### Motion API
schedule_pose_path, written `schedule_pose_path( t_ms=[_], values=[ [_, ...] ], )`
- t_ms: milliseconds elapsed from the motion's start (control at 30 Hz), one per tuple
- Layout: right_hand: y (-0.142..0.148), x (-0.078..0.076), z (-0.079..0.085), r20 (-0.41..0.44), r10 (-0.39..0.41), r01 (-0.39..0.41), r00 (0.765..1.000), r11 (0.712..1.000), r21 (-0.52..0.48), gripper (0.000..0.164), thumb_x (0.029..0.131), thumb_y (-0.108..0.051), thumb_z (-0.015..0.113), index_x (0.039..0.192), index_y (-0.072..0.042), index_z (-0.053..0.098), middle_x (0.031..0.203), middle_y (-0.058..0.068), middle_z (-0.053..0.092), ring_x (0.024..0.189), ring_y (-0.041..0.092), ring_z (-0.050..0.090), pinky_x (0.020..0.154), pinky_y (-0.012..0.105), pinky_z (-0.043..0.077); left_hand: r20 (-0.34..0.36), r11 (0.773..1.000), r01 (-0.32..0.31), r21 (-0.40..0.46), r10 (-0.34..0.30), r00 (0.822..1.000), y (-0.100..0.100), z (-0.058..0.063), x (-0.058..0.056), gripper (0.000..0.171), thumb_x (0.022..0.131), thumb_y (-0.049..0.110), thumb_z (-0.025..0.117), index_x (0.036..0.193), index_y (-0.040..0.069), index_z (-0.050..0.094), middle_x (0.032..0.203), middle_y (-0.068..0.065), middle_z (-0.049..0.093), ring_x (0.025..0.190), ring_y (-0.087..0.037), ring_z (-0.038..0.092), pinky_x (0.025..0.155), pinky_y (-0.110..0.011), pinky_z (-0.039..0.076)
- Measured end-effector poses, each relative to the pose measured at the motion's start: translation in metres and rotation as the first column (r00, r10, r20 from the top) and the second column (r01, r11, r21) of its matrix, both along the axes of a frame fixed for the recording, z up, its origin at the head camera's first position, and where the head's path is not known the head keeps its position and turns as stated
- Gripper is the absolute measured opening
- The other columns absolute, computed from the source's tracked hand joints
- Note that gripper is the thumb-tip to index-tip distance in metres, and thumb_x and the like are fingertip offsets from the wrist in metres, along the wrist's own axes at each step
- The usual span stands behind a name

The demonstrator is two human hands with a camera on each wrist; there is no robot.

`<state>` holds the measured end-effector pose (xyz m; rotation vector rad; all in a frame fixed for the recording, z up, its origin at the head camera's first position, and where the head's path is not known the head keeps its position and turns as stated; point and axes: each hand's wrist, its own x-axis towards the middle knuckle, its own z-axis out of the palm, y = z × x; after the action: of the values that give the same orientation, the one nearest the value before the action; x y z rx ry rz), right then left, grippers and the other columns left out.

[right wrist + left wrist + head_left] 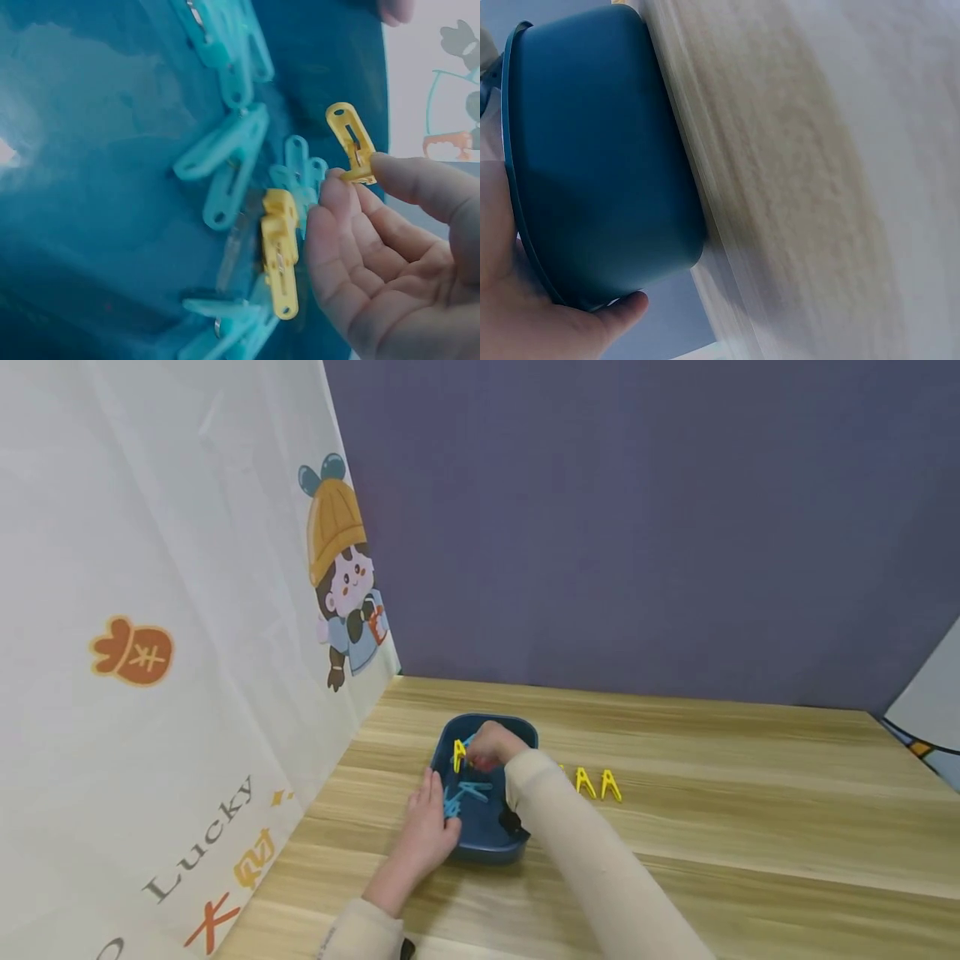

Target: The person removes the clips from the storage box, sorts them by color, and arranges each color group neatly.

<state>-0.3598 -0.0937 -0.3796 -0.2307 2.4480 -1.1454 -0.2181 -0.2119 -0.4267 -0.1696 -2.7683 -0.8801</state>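
Note:
A dark blue plastic bin (pixel 486 853) stands on the wooden table. Its left rim is gripped by my left hand (pixel 427 827), fingers lying along the edge; the left wrist view shows the thumb round a corner of the bin. My right hand (pixel 397 262) is inside the bin, pinching a yellow clothespin (pixel 351 142) between thumb and fingertips. Close beside those fingers is another yellow clothespin (pixel 280 255). Several light blue clothespins (pixel 225 165) lie scattered over the bin's floor.
To the right of the bin, yellow clothespins (pixel 585 782) lie in a row on the table (pixel 750 827), one partly hidden by the right sleeve. A white printed sheet (pixel 225 610) borders the left side, and a dark purple-grey panel (pixel 600 527) closes off the back.

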Motion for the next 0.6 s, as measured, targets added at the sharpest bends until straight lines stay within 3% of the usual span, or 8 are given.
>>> schedule_pose_path(
  t_ms=[133, 367, 600],
  values=[
    [0.009, -0.001, 0.009, -0.019, 0.049, -0.050, 0.999, 0.997, -0.063, 0.012, 0.082, -0.003, 0.062, 0.070, -0.001, 0.062, 0.058, 0.004, 0.053, 0.051, 0.013, 0.047, 0.064, 0.033, 0.051, -0.011, 1.000, 0.003, -0.005, -0.003, 1.000, -0.001, 0.000, 0.000, 0.070, 0.079, 0.009, 0.057, 0.134, -0.019, 0.025, 0.143, -0.032, 0.019, 0.123, -0.047, 0.028, 0.098, -0.053, 0.029],
    [0.031, -0.006, 0.022, -0.007, 0.126, -0.124, 0.992, 0.970, -0.207, 0.030, 0.085, -0.002, 0.057, 0.059, -0.007, 0.043, 0.056, 0.002, 0.039, 0.049, 0.013, 0.037, 0.051, 0.025, 0.039, 0.000, 1.000, -0.011, -0.010, 0.011, 1.000, -0.002, 0.000, -0.001, 0.070, 0.080, 0.010, 0.056, 0.135, -0.018, 0.024, 0.145, -0.031, 0.017, 0.124, -0.047, 0.027, 0.099, -0.053, 0.029],
    [0.054, -0.006, 0.030, -0.002, 0.079, -0.078, 0.997, 0.969, -0.237, 0.006, 0.086, -0.003, 0.056, 0.083, 0.002, 0.055, 0.067, 0.004, 0.048, 0.057, 0.012, 0.044, 0.059, 0.027, 0.046, 0.011, 1.000, -0.008, -0.025, 0.008, 1.000, 0.000, 0.000, 0.000, 0.070, 0.080, 0.011, 0.055, 0.136, -0.018, 0.024, 0.145, -0.031, 0.017, 0.125, -0.048, 0.025, 0.100, -0.053, 0.027]
  ],
)
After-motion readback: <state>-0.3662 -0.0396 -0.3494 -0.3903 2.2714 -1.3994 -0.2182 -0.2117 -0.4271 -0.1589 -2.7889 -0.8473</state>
